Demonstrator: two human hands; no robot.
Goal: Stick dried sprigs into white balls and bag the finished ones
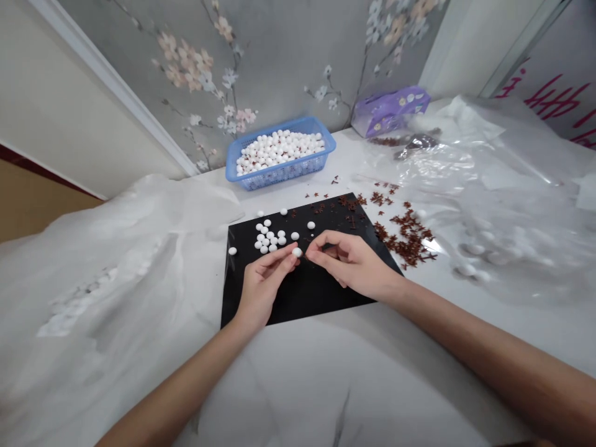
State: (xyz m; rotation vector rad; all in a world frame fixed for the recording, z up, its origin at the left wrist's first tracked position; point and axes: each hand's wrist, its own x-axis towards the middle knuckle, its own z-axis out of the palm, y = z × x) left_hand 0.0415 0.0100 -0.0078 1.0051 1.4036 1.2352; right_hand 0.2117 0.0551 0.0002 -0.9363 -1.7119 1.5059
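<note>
My left hand (267, 282) pinches a small white ball (297, 252) between thumb and fingertips above a black mat (298, 301). My right hand (349, 264) sits just beside that ball, its fingertips pinched together and almost touching it. Whether these fingers hold something tiny is hard to see. A loose group of white balls (267, 237) lies on the mat's left part. Dark reddish-brown dried sprigs (410, 236) are heaped past the mat's right edge, with some scattered along its far edge.
A blue plastic basket (279, 178) heaped with white balls stands at the back by the floral wall. A purple packet (390, 110) lies behind a crumpled clear plastic sheet (493, 186) on the right. White plastic sheeting (102, 248) bunches on the left of the white table (298, 385).
</note>
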